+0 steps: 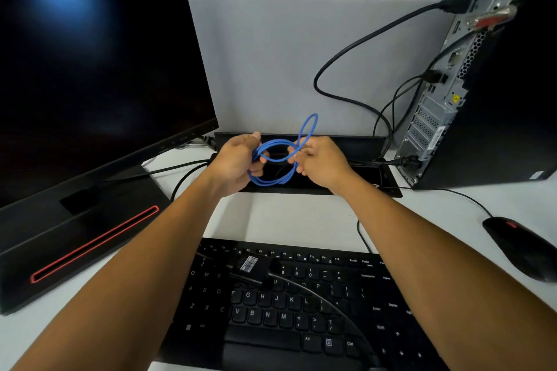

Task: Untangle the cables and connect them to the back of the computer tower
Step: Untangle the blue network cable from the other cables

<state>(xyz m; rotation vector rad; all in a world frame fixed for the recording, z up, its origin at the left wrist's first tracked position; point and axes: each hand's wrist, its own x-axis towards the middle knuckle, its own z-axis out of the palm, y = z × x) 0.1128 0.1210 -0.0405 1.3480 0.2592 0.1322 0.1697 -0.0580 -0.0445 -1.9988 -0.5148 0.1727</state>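
Past the keyboard (289, 304), a coiled blue cable (275, 159) is gripped by both hands (238, 159) (319, 159), not yet untangled; several black cables (355, 48) are plugged into the tower (470, 78) at two o'clock.

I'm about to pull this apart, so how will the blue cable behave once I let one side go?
Likely floppy: the blue cable hangs in loose loops between both hands. Probably springy too, since one loop stands up by itself. Looks light.

I see two bare forearms entering from the bottom edge, uncovered along their whole visible length. No sleeve reaches into view. My bare left hand (238, 164) and bare right hand (321, 164) carry no glove, ring, watch or strap on visible surfaces.
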